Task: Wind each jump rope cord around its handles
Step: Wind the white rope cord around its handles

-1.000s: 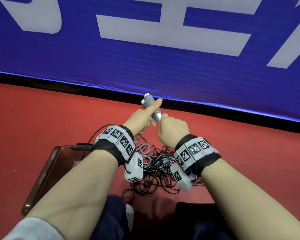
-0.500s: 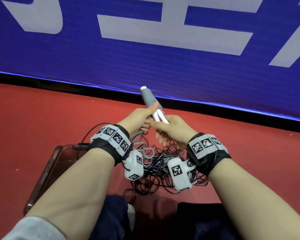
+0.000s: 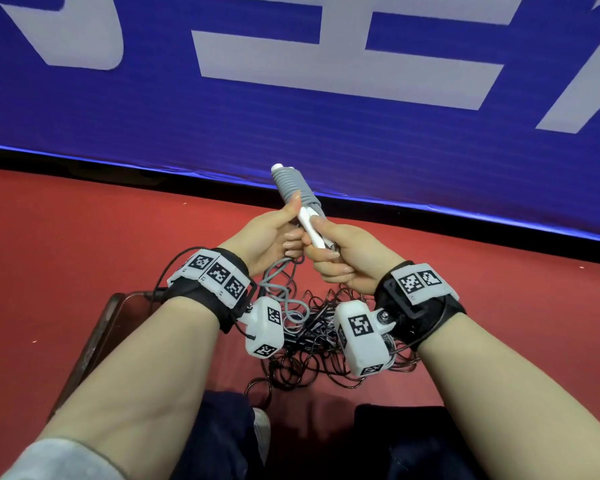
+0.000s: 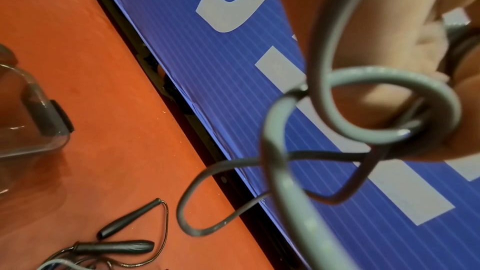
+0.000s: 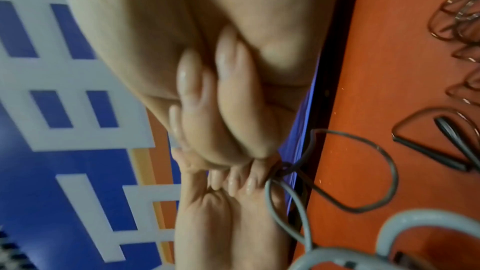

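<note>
A red floor (image 3: 84, 237) runs to a blue banner (image 3: 395, 133) at the far side; the left hand (image 3: 267, 237) and right hand (image 3: 343, 258), fingers curled, grip the white handles (image 3: 312, 230) held mid-air, grey cord (image 3: 293, 183) coiled round their far end; black ropes (image 3: 312, 348) lie tangled near.

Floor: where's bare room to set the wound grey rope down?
Bare red floor left of the hands, between the banner and the clear box; also right of the right hand. Crowded: the black cord tangle under both wrists, with loose grey cord hanging into it.
</note>
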Demonstrator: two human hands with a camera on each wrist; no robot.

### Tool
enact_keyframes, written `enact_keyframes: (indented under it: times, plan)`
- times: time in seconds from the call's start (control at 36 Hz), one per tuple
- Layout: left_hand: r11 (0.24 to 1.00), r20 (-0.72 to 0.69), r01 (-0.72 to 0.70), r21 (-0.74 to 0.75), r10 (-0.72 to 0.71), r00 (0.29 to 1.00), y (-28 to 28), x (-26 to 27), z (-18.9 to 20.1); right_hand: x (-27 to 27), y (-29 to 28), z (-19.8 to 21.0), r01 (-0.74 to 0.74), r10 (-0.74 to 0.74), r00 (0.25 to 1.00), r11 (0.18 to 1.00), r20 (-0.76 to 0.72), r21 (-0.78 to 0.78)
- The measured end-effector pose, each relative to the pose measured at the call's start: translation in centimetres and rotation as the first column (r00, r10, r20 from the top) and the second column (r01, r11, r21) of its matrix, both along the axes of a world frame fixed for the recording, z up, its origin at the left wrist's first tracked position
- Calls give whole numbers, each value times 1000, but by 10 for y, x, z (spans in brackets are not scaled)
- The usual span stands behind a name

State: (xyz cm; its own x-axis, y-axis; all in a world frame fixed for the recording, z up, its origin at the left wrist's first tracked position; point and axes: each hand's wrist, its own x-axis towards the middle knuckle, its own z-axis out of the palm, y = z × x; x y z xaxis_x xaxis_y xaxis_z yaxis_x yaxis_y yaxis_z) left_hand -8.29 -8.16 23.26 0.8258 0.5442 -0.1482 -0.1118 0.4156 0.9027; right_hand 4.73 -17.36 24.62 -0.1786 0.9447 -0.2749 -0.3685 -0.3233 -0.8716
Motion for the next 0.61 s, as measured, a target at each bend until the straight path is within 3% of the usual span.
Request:
enact_keyframes:
  times: [0.14,0.22,0.31,0.39,0.47,0.53,0.61]
  plan:
    - [998,-16,37,54,-36,999,-1,-1,-1,1,0,-1,51,-62,972,997,226,54]
    - [994,-38,31,103,-27,999,-1,-1,-2,0,-2,0,71,-94,954,993,283,90]
    - [981,-109,-5,195,27,994,-1,0,-4,1,-1,-1,61,-116,881,989,458,134]
    - [945,-258,-45,324,134,957,-3,2,-11,5,0,-6,14,-110,707,990,698,142]
    - [896,-384,-6,443,196,902,-1,2,-17,9,3,-12,-12,-114,480,991,870,136]
    - [892,-423,-13,451,227,877,1,1,-16,12,4,-17,-21,-121,348,990,930,137]
    - [924,-407,-18,383,186,894,1,2,-12,16,5,-23,-30,-140,188,988,972,148]
